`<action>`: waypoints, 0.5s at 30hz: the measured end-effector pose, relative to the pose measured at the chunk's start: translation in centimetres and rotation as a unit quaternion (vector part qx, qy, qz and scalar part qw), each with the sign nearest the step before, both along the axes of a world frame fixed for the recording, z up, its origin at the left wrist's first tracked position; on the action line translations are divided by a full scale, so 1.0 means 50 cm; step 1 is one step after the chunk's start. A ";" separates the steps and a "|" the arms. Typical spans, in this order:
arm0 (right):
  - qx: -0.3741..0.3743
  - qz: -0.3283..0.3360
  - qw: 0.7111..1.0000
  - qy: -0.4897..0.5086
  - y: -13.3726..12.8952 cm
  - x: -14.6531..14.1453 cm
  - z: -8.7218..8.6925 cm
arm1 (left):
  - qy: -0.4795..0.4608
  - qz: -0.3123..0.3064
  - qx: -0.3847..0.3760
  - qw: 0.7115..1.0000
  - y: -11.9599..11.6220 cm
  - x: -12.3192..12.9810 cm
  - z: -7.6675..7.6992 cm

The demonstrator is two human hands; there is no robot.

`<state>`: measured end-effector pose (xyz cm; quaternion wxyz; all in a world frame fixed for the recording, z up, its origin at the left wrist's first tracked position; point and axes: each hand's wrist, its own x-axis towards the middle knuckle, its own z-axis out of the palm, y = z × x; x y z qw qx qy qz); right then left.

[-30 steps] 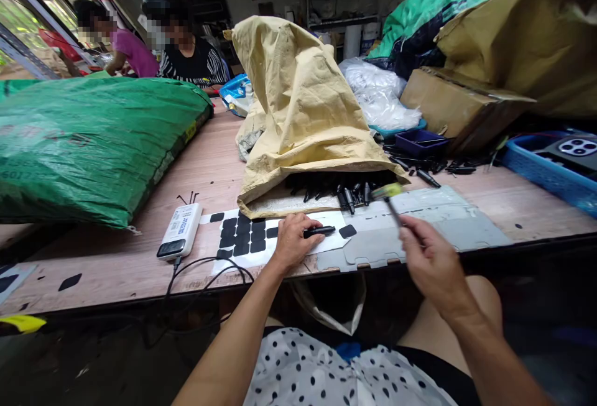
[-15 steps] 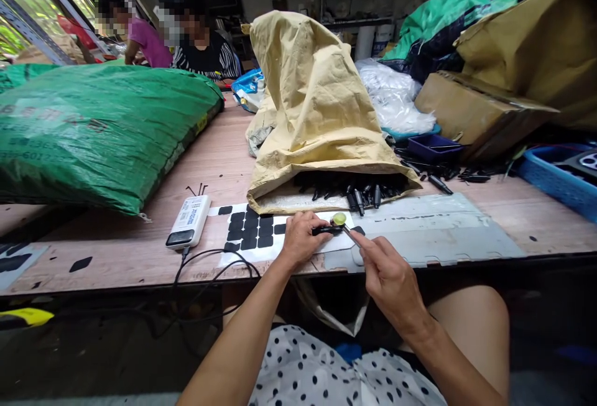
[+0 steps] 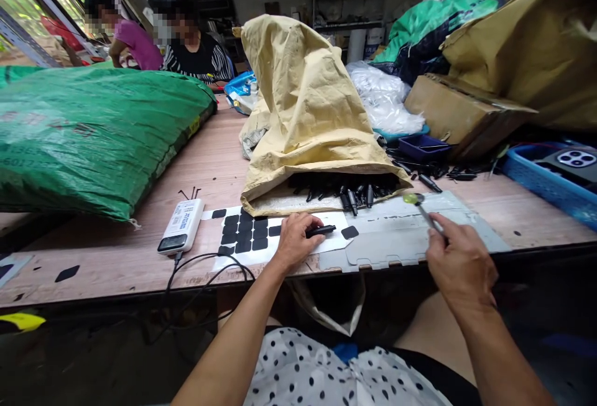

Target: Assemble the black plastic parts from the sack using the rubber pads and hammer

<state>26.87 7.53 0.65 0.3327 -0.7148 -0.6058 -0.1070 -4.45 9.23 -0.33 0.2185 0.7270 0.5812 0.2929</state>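
My left hand [image 3: 295,241] is closed round a slim black pen-like part [image 3: 321,230], which lies low over the white sheet [image 3: 333,244]. Off to the right, my right hand [image 3: 459,260] grips the metal handle of a small hammer [image 3: 426,214] with a yellow-green head, raised above the grey board [image 3: 387,241]. Rounded black stickers [image 3: 245,232] sit in rows on the sheet, left of my left hand. Just behind it, a tan paper sack [image 3: 312,107] gapes, with several similar black parts [image 3: 354,198] at its mouth.
A large green sack [image 3: 97,132] fills the left of the table. Nearer stands a white power bank [image 3: 181,226] with a black cable. At right are a cardboard box [image 3: 459,117], loose black parts and a blue basket [image 3: 545,188]. Two people [image 3: 196,51] sit at the far left.
My right hand has moved right with the hammer, away from the black part. My left hand keeps hold of the part. The view has shifted slightly.
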 end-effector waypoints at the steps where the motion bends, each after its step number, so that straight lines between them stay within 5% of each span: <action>1: -0.014 -0.042 0.999 -0.012 0.013 0.029 -0.006 | -0.002 -0.001 0.004 1.000 -0.001 0.000 0.001; 5: -0.055 -0.109 0.992 -0.027 0.055 0.113 -0.041 | -0.007 -0.006 0.010 1.000 -0.002 0.000 0.002; 9: -0.040 -0.091 0.994 -0.055 0.069 0.086 -0.043 | -0.011 -0.007 0.008 1.000 -0.003 0.000 0.001; 12: -0.011 0.088 0.995 -0.049 0.063 -0.014 -0.023 | -0.016 -0.014 0.012 1.000 -0.003 -0.001 0.001; 15: -0.078 0.346 0.935 0.003 0.054 -0.132 -0.010 | -0.017 -0.017 0.016 1.000 -0.005 -0.003 0.001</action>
